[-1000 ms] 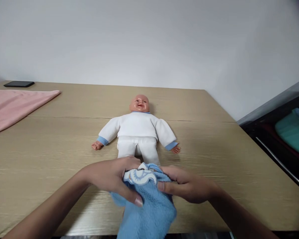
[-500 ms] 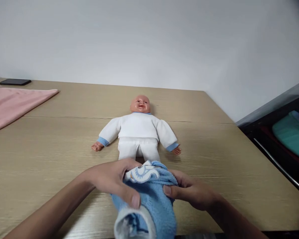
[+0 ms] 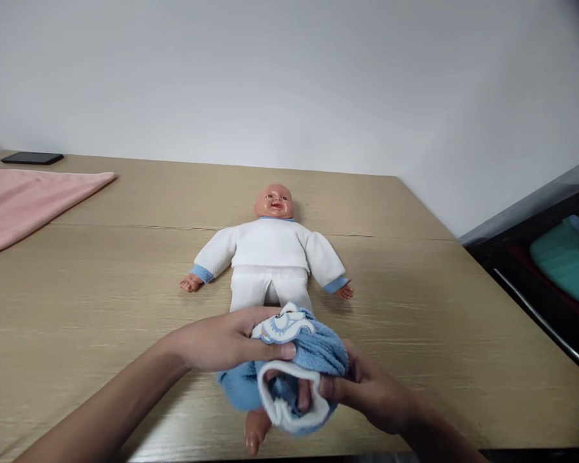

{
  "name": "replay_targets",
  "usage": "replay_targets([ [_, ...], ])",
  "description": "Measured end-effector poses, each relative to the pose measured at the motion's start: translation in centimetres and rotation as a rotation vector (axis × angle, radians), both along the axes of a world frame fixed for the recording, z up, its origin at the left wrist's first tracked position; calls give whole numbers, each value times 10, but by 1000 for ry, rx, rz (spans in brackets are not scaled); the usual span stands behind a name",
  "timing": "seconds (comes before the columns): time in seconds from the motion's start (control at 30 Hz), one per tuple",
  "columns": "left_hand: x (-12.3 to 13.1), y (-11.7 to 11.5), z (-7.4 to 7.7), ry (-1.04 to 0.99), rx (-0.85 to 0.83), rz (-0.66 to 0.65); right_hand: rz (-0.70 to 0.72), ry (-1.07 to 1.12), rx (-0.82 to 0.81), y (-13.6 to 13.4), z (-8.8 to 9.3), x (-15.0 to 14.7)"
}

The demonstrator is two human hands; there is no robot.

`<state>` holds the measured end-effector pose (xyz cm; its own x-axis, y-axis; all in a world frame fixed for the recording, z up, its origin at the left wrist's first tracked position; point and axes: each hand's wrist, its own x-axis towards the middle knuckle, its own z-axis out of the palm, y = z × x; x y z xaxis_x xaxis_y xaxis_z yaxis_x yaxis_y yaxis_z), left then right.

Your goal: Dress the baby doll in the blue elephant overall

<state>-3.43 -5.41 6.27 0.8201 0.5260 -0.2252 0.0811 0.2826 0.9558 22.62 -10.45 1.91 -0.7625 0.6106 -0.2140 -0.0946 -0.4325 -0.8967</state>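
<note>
Low in the view, over the doll's lower legs, the blue garment (image 3: 323, 350) is bunched up b/w both hands, w/ a white patch (image 3: 284, 326) on top. Biggest change vs. half a sec ago: the white cuff (image 3: 269, 395) is higher & closer to the R hand, its mouth facing the wearer, & a bare foot (image 3: 257, 429) now shows below it. So the cloth looks shorter & the inside of the cuff easier to reach, prob. R hand (image 3: 374, 389) is half-curled, thumb on the cuff rim, gripping cloth; something pinkish sits inside the cuff, finger or toe, can't tell. L hand (image 3: 222, 341) is loosely cupped, thumb across the cloth top, fingers tucked behind, partly hidden. Doll (image 3: 273, 247) lies face up, head away, white top & white pants, arms out. Under it, a pale wood table (image 3: 125, 289) w/ a seam running across. Far L: pink cloth (image 3: 33, 199), & behind it a flat black thing (image 3: 32, 158), phone-like. Plain pale wall (image 3: 270, 83) at back. Off the table's R side, green cloth (image 3: 562, 260) in a dark area w/ a shiny bar (image 3: 543, 315).
</note>
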Motion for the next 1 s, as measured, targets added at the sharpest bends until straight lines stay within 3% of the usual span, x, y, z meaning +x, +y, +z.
replay_targets([
  [0.1, 4, -7, 6, 19, 48, 18, -101, 37, 55, -6, 1, 0],
  [0.2, 10, -18, 10, 149, 101, 5, -223, -94, 205, -15, 10, -4],
  [0.3, 17, -31, 8, 373, 353, 96, -431, -386, 527, -25, 17, -7],
  [0.37, 20, -37, 3, 431, 567, 203, -561, -573, 731, -31, 17, -5],
  [0.43, 21, -42, -3, 443, 672, 269, -635, -720, 831, -37, 14, -1],
  [0.5, 22, -45, -7, 475, 639, 253, -620, -836, 814, -42, 11, 4],
  [0.63, 25, -49, -8, 599, 576, 181, -412, -996, 572, -46, 14, 7],
  [0.83, 35, -48, -7, 803, 715, -45, -204, -1022, 323, -54, 13, 8],
  [1.0, 39, -47, -15, 847, 853, -182, -167, -1072, 263, -61, 4, 10],
])
